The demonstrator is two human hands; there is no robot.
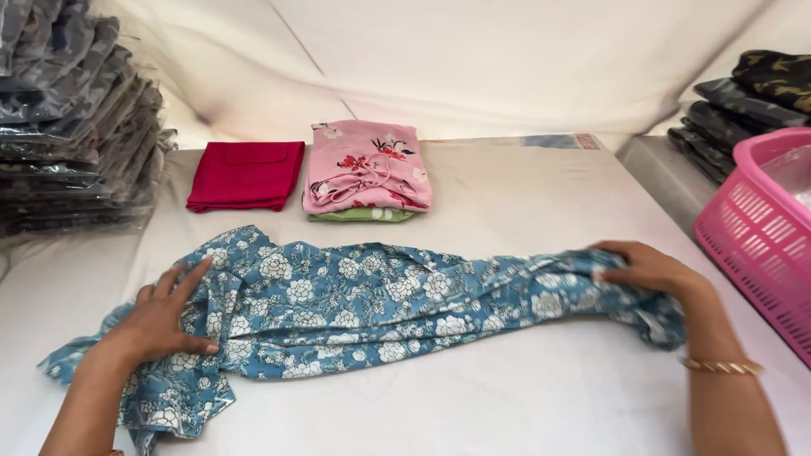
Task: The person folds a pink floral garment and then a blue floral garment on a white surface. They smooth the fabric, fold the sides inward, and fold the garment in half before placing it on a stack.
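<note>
A blue garment with white flowers [363, 308] lies stretched across the white-covered table [524, 203], bunched lengthwise. My left hand [165, 317] rests flat on its left end, fingers spread, pressing the cloth down. My right hand [646, 268] grips the bunched right end; a gold bangle circles that wrist. Behind the garment sits a folded pink floral garment [367, 165] on top of a folded green one [363, 216]. A folded red cloth [247, 175] lies to their left.
A tall stack of plastic-wrapped dark garments [72, 118] stands at the left edge. A pink plastic basket [760, 228] sits at the right, with folded camouflage clothes [743, 101] piled behind it. White sheeting backs the table.
</note>
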